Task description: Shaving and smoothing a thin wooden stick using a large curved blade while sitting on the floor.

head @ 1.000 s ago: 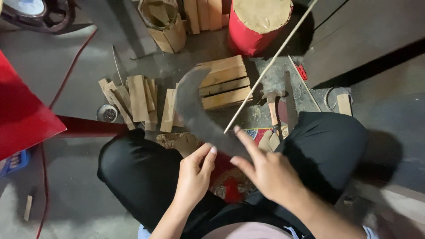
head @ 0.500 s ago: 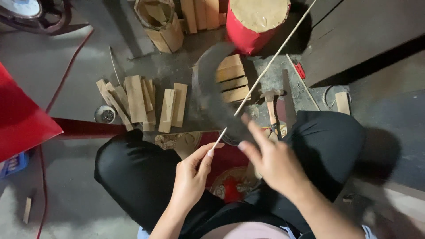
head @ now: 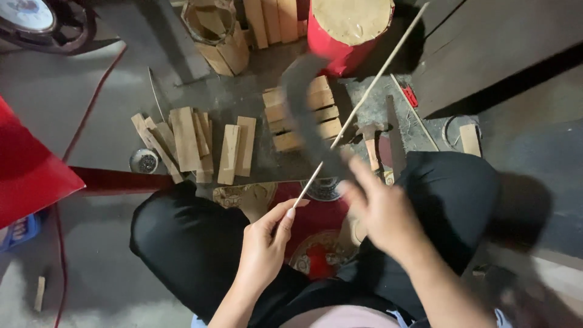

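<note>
My left hand (head: 265,242) pinches the near end of a long thin bamboo stick (head: 364,100) that slants up to the right across the floor. My right hand (head: 379,206) grips the handle of a dark curved knife (head: 302,109), whose blade arcs up and away, crossing the stick near its lower part. The blade is motion-blurred. Both hands sit above my knees in black trousers (head: 188,243).
Short split wood pieces (head: 194,143) lie on the floor ahead, with a stack of flat slats (head: 303,115) beside them. A red drum-like block (head: 349,27) stands at the top. A hammer (head: 370,143), a saw blade (head: 395,140) and a red panel (head: 30,176) lie nearby.
The knife has swung up and to the right along the stick, away from my body. My right hand moved right with it; my left hand keeps holding the stick's end.
</note>
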